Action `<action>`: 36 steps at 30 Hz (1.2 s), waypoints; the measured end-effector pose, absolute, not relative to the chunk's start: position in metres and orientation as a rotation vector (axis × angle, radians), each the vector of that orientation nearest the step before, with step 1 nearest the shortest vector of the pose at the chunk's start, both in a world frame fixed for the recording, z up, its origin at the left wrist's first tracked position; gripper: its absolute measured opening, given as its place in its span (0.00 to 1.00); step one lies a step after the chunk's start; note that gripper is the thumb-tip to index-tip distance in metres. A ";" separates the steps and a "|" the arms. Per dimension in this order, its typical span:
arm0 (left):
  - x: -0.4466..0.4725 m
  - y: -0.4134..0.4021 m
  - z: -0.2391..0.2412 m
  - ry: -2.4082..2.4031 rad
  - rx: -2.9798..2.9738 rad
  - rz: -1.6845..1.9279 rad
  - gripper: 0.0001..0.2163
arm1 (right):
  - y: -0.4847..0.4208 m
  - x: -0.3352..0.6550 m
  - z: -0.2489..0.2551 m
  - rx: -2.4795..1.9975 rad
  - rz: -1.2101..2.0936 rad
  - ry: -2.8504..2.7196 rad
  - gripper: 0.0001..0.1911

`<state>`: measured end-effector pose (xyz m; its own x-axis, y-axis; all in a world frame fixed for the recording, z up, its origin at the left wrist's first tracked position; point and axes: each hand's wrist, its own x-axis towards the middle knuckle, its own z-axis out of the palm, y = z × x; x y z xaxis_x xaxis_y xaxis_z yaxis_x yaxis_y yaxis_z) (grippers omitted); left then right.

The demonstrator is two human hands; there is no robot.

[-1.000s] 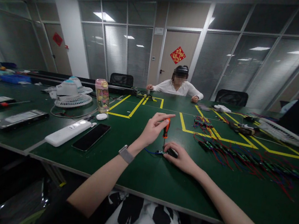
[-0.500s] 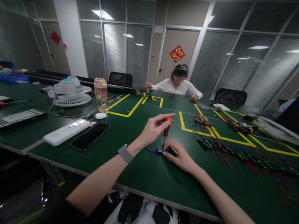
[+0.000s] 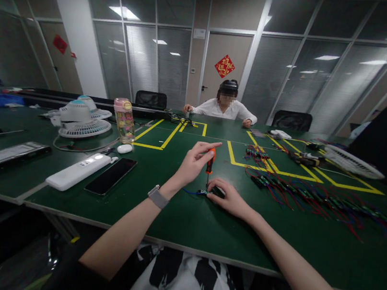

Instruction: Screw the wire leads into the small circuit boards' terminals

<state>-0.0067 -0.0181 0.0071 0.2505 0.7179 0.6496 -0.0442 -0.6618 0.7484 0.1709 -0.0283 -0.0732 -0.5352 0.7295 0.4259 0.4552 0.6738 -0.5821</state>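
My left hand pinches the top of an orange-and-black screwdriver, its index finger stretched out past the handle. The screwdriver stands upright, with its shaft reaching down to a small circuit board on the green table. My right hand is closed at the board's right side, fingertips holding it by the screwdriver's tip. A dark piece shows under the right fingers; its kind is hard to make out. A blue wire runs left from the board.
To the right lie several wired circuit boards. A black phone, a white power strip, a bottle and white fans are on the left. Across the green table sits a person in a white shirt.
The whole view has shifted slightly, so things appear a little further left. Both hands keep their hold on the screwdriver and the board, with little visible change.
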 end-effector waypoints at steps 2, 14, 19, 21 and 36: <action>-0.007 -0.018 0.007 0.533 1.841 1.421 0.15 | -0.029 0.171 -0.072 -0.905 0.525 -2.225 0.03; -0.010 -0.017 0.009 0.580 1.888 1.435 0.14 | -0.028 0.170 -0.073 -0.874 0.492 -2.226 0.03; -0.009 -0.018 0.008 0.650 1.970 1.564 0.13 | -0.027 0.171 -0.073 -0.871 0.493 -2.223 0.03; -0.009 -0.018 0.008 0.554 1.935 1.442 0.15 | -0.028 0.170 -0.072 -0.879 0.498 -2.221 0.03; -0.008 -0.016 0.007 0.668 1.891 1.515 0.14 | -0.030 0.168 -0.070 -0.917 0.479 -2.210 0.03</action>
<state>-0.0079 -0.0161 0.0071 0.2147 0.7163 0.6640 0.0076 -0.6810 0.7322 0.1685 -0.0305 -0.0698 -0.5152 0.7269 0.4542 0.4736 0.6831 -0.5560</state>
